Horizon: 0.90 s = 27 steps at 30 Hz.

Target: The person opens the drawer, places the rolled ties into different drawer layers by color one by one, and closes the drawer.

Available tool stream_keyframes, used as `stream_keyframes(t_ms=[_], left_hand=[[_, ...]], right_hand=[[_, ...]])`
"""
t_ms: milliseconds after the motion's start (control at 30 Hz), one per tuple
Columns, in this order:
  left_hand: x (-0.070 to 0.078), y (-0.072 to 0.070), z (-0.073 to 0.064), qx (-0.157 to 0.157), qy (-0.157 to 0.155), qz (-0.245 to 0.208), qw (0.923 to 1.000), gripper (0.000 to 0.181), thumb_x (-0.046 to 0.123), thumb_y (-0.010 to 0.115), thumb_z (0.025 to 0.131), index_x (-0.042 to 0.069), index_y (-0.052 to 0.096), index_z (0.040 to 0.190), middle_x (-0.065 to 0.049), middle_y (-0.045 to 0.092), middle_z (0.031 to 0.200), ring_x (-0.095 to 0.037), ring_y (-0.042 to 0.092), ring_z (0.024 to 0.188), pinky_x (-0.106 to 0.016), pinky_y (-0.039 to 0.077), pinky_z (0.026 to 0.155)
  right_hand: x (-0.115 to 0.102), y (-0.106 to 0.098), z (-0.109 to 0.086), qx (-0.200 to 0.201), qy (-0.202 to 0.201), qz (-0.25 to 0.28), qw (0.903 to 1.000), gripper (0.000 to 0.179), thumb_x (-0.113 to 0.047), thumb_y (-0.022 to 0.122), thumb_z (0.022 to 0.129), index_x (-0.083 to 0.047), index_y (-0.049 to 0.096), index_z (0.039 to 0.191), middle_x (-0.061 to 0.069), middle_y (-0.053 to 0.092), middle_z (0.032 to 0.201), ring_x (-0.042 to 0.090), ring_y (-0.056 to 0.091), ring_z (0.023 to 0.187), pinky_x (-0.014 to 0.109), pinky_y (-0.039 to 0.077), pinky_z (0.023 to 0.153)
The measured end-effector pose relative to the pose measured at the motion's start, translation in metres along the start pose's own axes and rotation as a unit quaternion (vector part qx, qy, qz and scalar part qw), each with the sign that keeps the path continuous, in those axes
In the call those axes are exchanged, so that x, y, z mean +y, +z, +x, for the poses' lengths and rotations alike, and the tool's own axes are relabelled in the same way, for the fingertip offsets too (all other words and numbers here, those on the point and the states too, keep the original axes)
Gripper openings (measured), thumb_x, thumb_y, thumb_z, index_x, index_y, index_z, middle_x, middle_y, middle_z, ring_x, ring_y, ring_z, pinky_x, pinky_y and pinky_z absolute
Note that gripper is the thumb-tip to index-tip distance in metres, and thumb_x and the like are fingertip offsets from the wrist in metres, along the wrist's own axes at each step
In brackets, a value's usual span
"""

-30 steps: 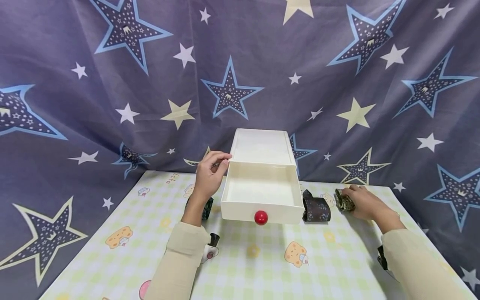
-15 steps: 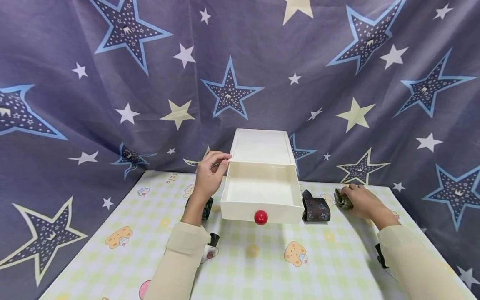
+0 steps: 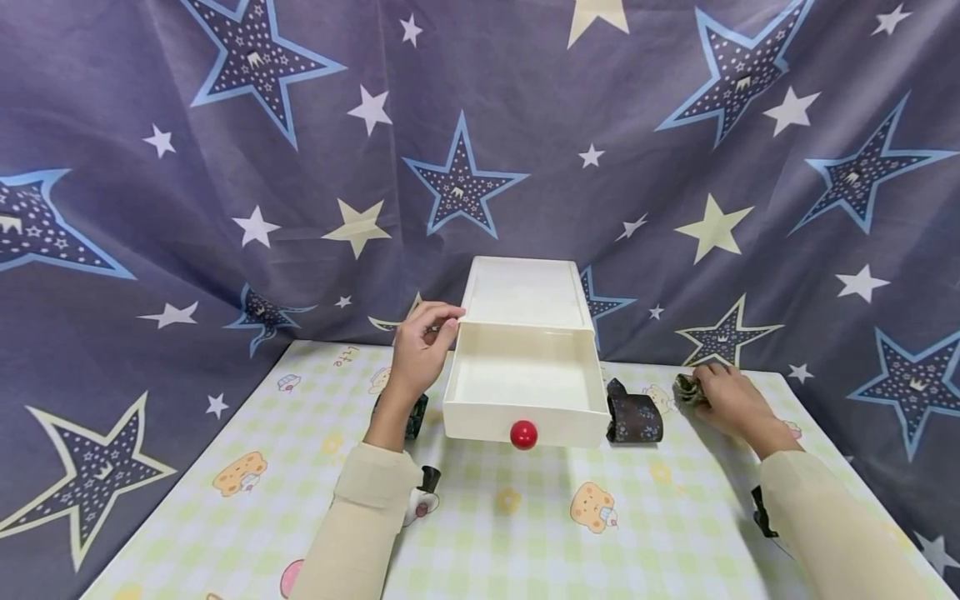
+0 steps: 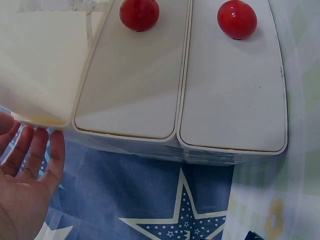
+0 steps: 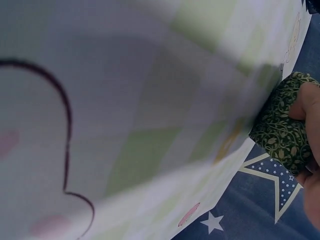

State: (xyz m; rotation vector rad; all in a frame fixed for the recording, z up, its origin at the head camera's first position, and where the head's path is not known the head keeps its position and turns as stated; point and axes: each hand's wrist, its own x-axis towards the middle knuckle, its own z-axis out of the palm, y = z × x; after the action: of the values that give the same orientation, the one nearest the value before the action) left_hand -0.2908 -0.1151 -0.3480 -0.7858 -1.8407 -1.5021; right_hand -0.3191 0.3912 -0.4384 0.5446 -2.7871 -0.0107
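A white drawer cabinet [image 3: 525, 292] stands at the back of the table, its top drawer [image 3: 525, 423] pulled out and bare inside. My left hand [image 3: 420, 346] touches the cabinet's upper left edge with relaxed fingers; the left wrist view shows those fingers [image 4: 36, 150] against its side. At the right, my right hand [image 3: 731, 404] grips a rolled green necktie [image 3: 687, 389] with a leaf pattern. That necktie [image 5: 282, 122] is partly covered by the thumb and fingers in the right wrist view. Between cabinet and right hand lies a dark floral rolled necktie [image 3: 634, 418].
A dark green patterned roll [image 3: 415, 417] lies behind my left forearm, mostly hidden. Two lower drawers with red knobs [image 4: 237, 20] are closed. A checked cloth [image 3: 525, 542] covers the table, and a starry curtain [image 3: 315, 192] hangs behind. Small dark items show beside both forearms.
My right hand has shifted slightly up and back, and the green necktie has turned within its grip. The left hand and the drawer have stayed put.
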Motion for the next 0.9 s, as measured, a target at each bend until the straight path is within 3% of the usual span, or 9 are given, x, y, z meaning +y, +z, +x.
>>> stream_keyframes(t_ms=[333,900], left_hand=[[-0.001,0.000,0.001,0.000,0.008,-0.002,1.0000,0.017,-0.010,0.060,0.098,-0.016,0.069,0.110,-0.031,0.062,0.111,-0.034,0.064,0.094,-0.013,0.052,0.072],[-0.003,0.002,-0.001,0.006,0.000,-0.002,1.0000,0.017,-0.009,0.061,0.097,-0.015,0.070,0.110,-0.029,0.063,0.111,-0.024,0.064,0.094,-0.014,0.053,0.073]], right_hand=[[-0.004,-0.015,0.000,0.020,0.020,-0.028,0.9992,0.045,-0.009,0.080,0.080,0.006,0.056,0.114,0.031,0.059,0.110,0.050,0.053,0.095,0.062,0.045,0.082],[-0.021,-0.067,0.022,0.072,-0.034,-0.092,0.9926,0.043,-0.013,0.082,0.078,0.003,0.055,0.107,0.025,0.057,0.102,0.046,0.052,0.087,0.058,0.043,0.079]])
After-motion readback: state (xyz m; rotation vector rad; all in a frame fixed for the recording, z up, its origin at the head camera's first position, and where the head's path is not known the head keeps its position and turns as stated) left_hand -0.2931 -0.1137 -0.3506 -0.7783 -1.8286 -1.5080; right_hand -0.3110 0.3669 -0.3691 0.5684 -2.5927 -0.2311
